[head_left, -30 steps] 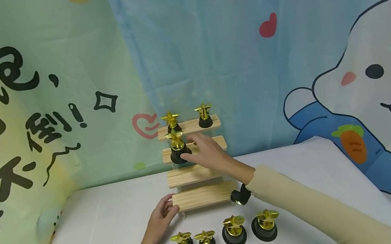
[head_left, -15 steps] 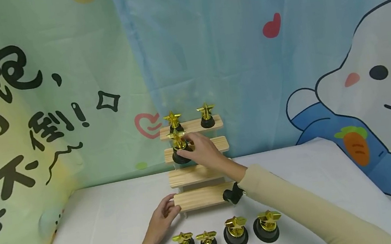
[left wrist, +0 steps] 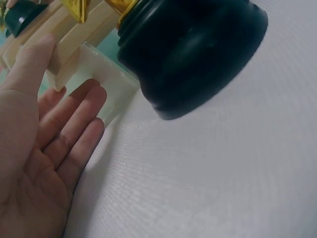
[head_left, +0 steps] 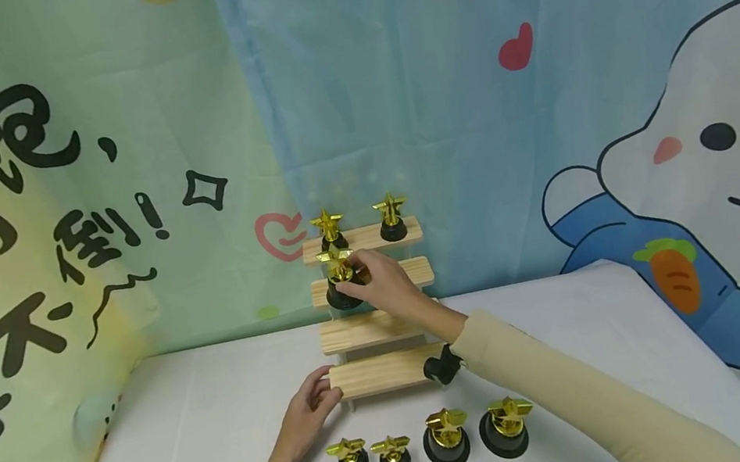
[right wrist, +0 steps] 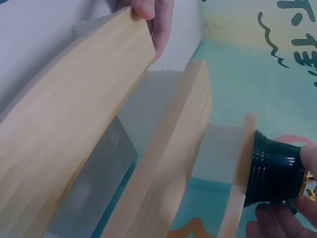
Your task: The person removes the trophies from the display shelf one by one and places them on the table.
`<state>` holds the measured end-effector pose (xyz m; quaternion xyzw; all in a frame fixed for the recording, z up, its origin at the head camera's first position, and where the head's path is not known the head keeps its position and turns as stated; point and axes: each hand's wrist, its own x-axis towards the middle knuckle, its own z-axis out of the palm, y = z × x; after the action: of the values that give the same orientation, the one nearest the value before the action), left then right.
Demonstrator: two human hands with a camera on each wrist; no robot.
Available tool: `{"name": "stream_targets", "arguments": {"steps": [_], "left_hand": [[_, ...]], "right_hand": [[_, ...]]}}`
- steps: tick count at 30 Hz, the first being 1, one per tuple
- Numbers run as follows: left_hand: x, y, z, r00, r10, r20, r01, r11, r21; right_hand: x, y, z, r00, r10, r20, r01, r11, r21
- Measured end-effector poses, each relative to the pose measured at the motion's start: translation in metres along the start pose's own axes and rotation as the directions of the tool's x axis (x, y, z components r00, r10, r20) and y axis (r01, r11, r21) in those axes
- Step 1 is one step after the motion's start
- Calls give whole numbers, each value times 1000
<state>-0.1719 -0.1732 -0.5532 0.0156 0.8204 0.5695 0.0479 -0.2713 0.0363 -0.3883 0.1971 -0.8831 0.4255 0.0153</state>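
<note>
A gold star trophy (head_left: 338, 297) with a black base stands at the left end of the second-highest shelf (head_left: 416, 270) of a stepped wooden display stand (head_left: 386, 375). My right hand (head_left: 388, 284) grips it from the right, thumb and fingers around its upper base. In the right wrist view the black base (right wrist: 273, 171) sits right at the board. My left hand (head_left: 302, 416) holds the left end of the lowest shelf. The left wrist view has its thumb (left wrist: 32, 64) over the board and the other fingers underneath and beside it.
Two smaller star trophies (head_left: 392, 220) stand on the top shelf. In front of the stand, several more trophies (head_left: 446, 445) are lined up on the white tablecloth (head_left: 204, 412), and another is partly cut off at the bottom edge. A printed curtain (head_left: 353, 107) hangs close behind.
The view has shifted slightly. The right forearm has drawn a little left and settled, while the trophy stays at the second-highest shelf in the right hand. The left hand keeps its place.
</note>
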Motion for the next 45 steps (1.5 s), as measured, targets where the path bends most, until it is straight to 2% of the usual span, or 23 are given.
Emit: {"name": "stream_targets", "arguments": {"steps": [8, 12, 16, 23, 30, 38, 45], "left_hand": [[0, 0, 1, 1000, 13, 0, -13, 1000, -3], [0, 0, 2, 1000, 2, 12, -2, 1000, -5], [-1, 0, 1, 1000, -19, 11, 19, 1000, -6], [-1, 2, 0, 1000, 11, 13, -11, 1000, 0], [0, 2, -1, 1000, -16, -13, 17, 1000, 12], [-3, 7, 1, 999, 8, -34, -9, 1000, -9], [-2, 0, 0, 1000, 28, -5, -28, 1000, 8]], "right_hand": [[-4, 6, 1, 997, -74, -11, 74, 997, 15], [-13, 4, -2, 996, -86, 4, 86, 996, 30], [-25, -3, -6, 995, -94, 19, 93, 995, 38], [-59, -20, -16, 990, -123, 68, 117, 989, 90], [-92, -38, -25, 981, -149, 126, 136, 985, 108], [-111, -43, -24, 967, -202, 157, 173, 968, 184], [-123, -44, -27, 960, -220, 173, 194, 969, 155]]}}
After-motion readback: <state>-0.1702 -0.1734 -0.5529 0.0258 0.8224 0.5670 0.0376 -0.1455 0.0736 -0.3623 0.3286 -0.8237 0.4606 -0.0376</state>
